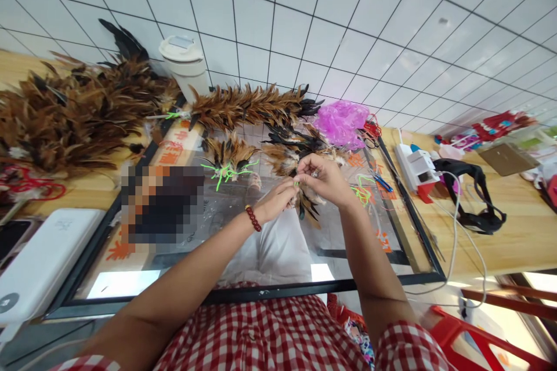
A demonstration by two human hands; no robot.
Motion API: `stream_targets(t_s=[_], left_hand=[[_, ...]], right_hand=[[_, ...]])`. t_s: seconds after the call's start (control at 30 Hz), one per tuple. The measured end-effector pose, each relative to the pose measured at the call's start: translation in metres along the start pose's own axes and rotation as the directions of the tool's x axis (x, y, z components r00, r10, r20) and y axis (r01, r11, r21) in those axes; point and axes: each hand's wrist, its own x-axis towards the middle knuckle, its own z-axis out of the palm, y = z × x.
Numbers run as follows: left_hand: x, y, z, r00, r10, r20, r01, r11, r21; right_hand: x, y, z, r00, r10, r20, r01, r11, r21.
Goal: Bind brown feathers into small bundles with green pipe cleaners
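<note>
My left hand [275,199], with a red bead bracelet on its wrist, and my right hand [324,178] meet over the glass-topped table [383,278]. Both are closed in a pinch on a small bunch of brown and black feathers [307,204] that hangs below my fingers. A green tie shows between the fingertips. Just beyond my hands lie a tied feather bundle with green ties [228,159] and a loose heap of dark feathers [289,148].
A big pile of brown feathers [65,116] lies at the left, a long feather strip [248,105] at the back. A white cup [187,66], a pink plastic bag [342,122], a white power bank [43,261], a glue gun [418,169] and black straps [474,197] stand around.
</note>
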Motion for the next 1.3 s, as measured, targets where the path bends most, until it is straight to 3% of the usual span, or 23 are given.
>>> stream_targets(t_s=[0.13,0.27,0.5,0.7,0.83,1.1,1.3], left_hand=[[-0.001,0.006,-0.001,0.984,0.179,-0.007,-0.172,0.956,0.237],[-0.001,0.006,-0.003,0.976,0.212,-0.044,-0.192,0.944,0.27],[0.0,0.002,-0.004,0.988,0.136,-0.079,-0.122,0.98,0.16],[-0.001,0.0,-0.005,0.995,0.098,-0.023,-0.094,0.988,0.119],[0.001,0.001,-0.007,0.995,0.093,0.022,-0.093,0.996,0.011],[0.007,0.0,-0.006,0.984,0.033,-0.177,-0.074,0.971,-0.226],[0.005,0.0,-0.008,0.965,0.077,-0.249,-0.129,0.972,-0.198]], right_hand=[[0.002,0.005,0.008,1.0,0.023,0.003,-0.023,0.996,0.091],[0.0,0.016,0.004,1.0,0.009,0.003,-0.009,0.993,0.115],[-0.005,0.023,0.003,0.979,-0.187,0.085,0.194,0.977,-0.091],[-0.008,0.023,0.005,0.973,-0.215,0.087,0.227,0.96,-0.164],[-0.014,0.016,0.008,0.986,-0.156,0.053,0.164,0.941,-0.295],[-0.028,0.013,0.014,0.983,-0.161,-0.091,0.134,0.959,-0.251],[-0.028,0.021,0.016,0.978,-0.188,-0.089,0.166,0.963,-0.214]])
